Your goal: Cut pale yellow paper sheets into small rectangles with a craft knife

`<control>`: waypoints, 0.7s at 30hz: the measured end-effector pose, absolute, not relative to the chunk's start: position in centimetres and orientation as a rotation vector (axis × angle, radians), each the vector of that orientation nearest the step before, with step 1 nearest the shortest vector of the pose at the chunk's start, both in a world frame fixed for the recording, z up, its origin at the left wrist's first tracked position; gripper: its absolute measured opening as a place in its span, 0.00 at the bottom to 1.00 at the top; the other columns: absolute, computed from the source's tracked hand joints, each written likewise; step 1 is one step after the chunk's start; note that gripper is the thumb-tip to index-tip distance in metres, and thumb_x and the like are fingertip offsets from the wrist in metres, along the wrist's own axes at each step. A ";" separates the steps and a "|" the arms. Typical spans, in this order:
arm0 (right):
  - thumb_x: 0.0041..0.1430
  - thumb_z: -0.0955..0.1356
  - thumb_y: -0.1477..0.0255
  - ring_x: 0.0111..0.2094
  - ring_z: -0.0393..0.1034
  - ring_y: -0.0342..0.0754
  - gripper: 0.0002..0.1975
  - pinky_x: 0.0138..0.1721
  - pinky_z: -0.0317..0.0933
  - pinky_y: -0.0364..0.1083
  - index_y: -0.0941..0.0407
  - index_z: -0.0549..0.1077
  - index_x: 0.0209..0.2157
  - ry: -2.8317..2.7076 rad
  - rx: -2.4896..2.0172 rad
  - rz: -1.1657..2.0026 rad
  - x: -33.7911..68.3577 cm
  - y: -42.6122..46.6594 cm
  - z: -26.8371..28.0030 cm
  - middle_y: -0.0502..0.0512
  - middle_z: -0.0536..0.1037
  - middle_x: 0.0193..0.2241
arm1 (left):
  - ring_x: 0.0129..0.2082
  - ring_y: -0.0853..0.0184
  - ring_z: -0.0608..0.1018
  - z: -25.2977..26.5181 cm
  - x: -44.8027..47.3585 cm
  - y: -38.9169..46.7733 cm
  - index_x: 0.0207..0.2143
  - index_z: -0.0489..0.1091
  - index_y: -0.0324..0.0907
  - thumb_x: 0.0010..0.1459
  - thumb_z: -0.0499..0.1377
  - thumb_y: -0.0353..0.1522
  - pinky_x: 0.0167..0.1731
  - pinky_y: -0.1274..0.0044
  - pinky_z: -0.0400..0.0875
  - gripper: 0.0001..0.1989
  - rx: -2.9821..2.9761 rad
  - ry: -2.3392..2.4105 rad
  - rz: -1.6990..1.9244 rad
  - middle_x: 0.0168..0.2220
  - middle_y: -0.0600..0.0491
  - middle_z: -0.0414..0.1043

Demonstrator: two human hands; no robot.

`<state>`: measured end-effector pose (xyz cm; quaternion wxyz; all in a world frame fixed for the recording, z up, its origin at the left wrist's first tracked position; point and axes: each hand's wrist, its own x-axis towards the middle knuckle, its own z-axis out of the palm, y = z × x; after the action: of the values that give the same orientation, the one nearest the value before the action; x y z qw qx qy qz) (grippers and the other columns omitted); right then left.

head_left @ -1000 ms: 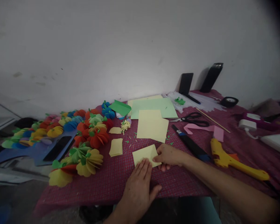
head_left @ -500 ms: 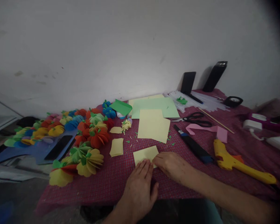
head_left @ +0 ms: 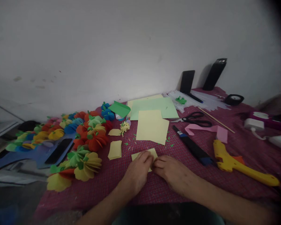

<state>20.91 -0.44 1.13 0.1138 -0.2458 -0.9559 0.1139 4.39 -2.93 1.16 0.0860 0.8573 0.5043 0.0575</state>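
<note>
A pale yellow piece of paper (head_left: 153, 152) lies on the table near its front edge, partly covered by both hands. My left hand (head_left: 138, 171) is on its left part, fingers curled and pressed onto it. At the right edge of the paper my right hand (head_left: 170, 171) has its fingers bent together, gripping that edge. Between the hands the fingertips nearly meet. Beyond them lie larger pale yellow sheets (head_left: 151, 125), with green and yellow scraps around. To the left is a small stack of cut yellow papers (head_left: 115, 149).
Colourful paper pumpkins (head_left: 95, 139) crowd the left side. Green sheets (head_left: 154, 106) lie at the back. On the right are scissors (head_left: 194, 119), a black and blue tool (head_left: 193, 147), a pink strip (head_left: 221, 133), a yellow glue gun (head_left: 245, 170) and a thin stick (head_left: 216, 119). A black bottle (head_left: 214, 75) leans by the wall.
My left hand has gone from lying flat with fingers stretched to curled fingers, shifting slightly up over the paper. My right hand stays at the paper's right edge. The view has shifted slightly.
</note>
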 end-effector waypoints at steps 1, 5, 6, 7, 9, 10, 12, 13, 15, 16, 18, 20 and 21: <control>0.53 0.58 0.82 0.37 0.63 0.47 0.13 0.41 0.57 0.47 0.60 0.70 0.36 -2.806 -0.719 0.351 20.9 -0.4 1.3 0.56 0.72 0.32 | 0.55 0.65 0.57 0.8 4.3 -2.5 0.53 0.54 0.37 0.53 0.43 0.21 0.51 0.72 0.56 0.23 2.584 1.443 0.179 0.55 0.46 0.55; 0.53 0.58 0.81 0.38 0.63 0.47 0.14 0.43 0.56 0.48 0.59 0.70 0.37 -2.787 -0.683 0.430 20.8 -0.3 2.0 0.55 0.72 0.34 | 0.59 0.67 0.44 0.1 3.7 -1.9 0.58 0.42 0.39 0.57 0.43 0.26 0.56 0.70 0.46 0.26 2.633 1.344 0.140 0.60 0.50 0.42; 0.53 0.58 0.81 0.38 0.63 0.47 0.13 0.43 0.57 0.48 0.59 0.70 0.37 -2.782 -0.676 0.443 20.8 -0.2 2.1 0.55 0.72 0.34 | 0.59 0.68 0.44 0.2 3.5 -1.9 0.58 0.40 0.39 0.57 0.42 0.27 0.56 0.69 0.45 0.26 2.639 1.348 0.128 0.60 0.51 0.42; 0.53 0.58 0.80 0.38 0.63 0.47 0.13 0.43 0.57 0.48 0.58 0.70 0.38 -2.778 -0.671 0.452 20.8 -0.1 2.1 0.55 0.72 0.34 | 0.59 0.67 0.44 0.3 3.4 -1.9 0.58 0.40 0.40 0.58 0.42 0.29 0.56 0.68 0.44 0.25 2.645 1.357 0.117 0.60 0.51 0.41; 0.53 0.58 0.80 0.38 0.64 0.47 0.13 0.42 0.57 0.48 0.58 0.70 0.38 -2.775 -0.666 0.466 20.9 0.0 2.0 0.55 0.72 0.33 | 0.59 0.67 0.43 0.6 3.0 -1.8 0.58 0.40 0.39 0.59 0.42 0.32 0.56 0.67 0.44 0.25 2.654 1.391 0.103 0.60 0.50 0.40; 0.53 0.58 0.80 0.37 0.64 0.46 0.13 0.41 0.58 0.48 0.58 0.70 0.38 -2.774 -0.664 0.472 20.9 0.1 1.9 0.55 0.72 0.33 | 0.59 0.66 0.43 0.7 2.9 -1.7 0.58 0.40 0.39 0.58 0.42 0.33 0.56 0.67 0.43 0.26 2.658 1.412 0.099 0.60 0.49 0.40; 0.53 0.58 0.80 0.36 0.64 0.46 0.14 0.39 0.58 0.47 0.58 0.70 0.37 -2.772 -0.662 0.479 21.0 0.1 1.9 0.55 0.73 0.32 | 0.59 0.65 0.43 0.8 2.8 -1.7 0.58 0.39 0.37 0.58 0.43 0.36 0.56 0.66 0.42 0.28 2.666 1.455 0.098 0.60 0.47 0.39; 0.53 0.57 0.80 0.35 0.64 0.46 0.14 0.39 0.58 0.47 0.58 0.70 0.36 -2.771 -0.662 0.480 21.0 0.1 1.9 0.55 0.73 0.31 | 0.59 0.64 0.42 0.8 2.7 -1.7 0.58 0.38 0.36 0.58 0.43 0.37 0.55 0.65 0.42 0.29 2.668 1.478 0.098 0.60 0.46 0.38; 0.53 0.57 0.80 0.35 0.64 0.46 0.13 0.39 0.58 0.47 0.58 0.70 0.34 -2.767 -0.670 0.476 21.0 0.1 1.9 0.55 0.73 0.30 | 0.59 0.62 0.42 0.7 2.6 -1.8 0.58 0.38 0.35 0.57 0.43 0.40 0.55 0.64 0.42 0.31 2.674 1.518 0.091 0.60 0.45 0.38; 0.53 0.57 0.81 0.35 0.64 0.47 0.13 0.39 0.58 0.47 0.58 0.70 0.33 -2.767 -0.676 0.470 21.0 0.0 2.0 0.55 0.73 0.30 | 0.59 0.62 0.42 0.7 2.4 -1.9 0.58 0.39 0.34 0.57 0.43 0.42 0.55 0.64 0.42 0.32 2.677 1.537 0.082 0.60 0.44 0.39; 0.51 0.58 0.81 0.34 0.64 0.47 0.12 0.39 0.57 0.47 0.58 0.70 0.31 -2.776 -0.689 0.455 21.1 0.0 2.1 0.55 0.73 0.29 | 0.59 0.61 0.42 0.5 2.0 -2.2 0.58 0.39 0.34 0.56 0.43 0.45 0.55 0.64 0.42 0.34 2.680 1.586 0.063 0.60 0.44 0.40; 0.50 0.59 0.82 0.33 0.64 0.47 0.11 0.39 0.57 0.47 0.59 0.70 0.31 -2.804 -0.686 0.437 21.2 0.0 2.1 0.55 0.72 0.29 | 0.59 0.60 0.43 0.4 1.3 -2.4 0.58 0.40 0.33 0.54 0.44 0.48 0.55 0.63 0.42 0.36 2.676 1.656 0.045 0.60 0.43 0.41; 0.49 0.59 0.82 0.33 0.64 0.47 0.12 0.39 0.56 0.46 0.59 0.71 0.31 -2.821 -0.680 0.426 21.2 0.0 2.1 0.55 0.72 0.29 | 0.59 0.60 0.43 0.3 1.0 -2.6 0.58 0.40 0.33 0.54 0.44 0.49 0.55 0.63 0.42 0.38 2.670 1.697 0.035 0.60 0.43 0.41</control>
<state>21.20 -0.01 2.07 0.1040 -0.2307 -0.9566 0.1445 1.01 -2.59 0.33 -0.0112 0.8438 0.5364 0.0110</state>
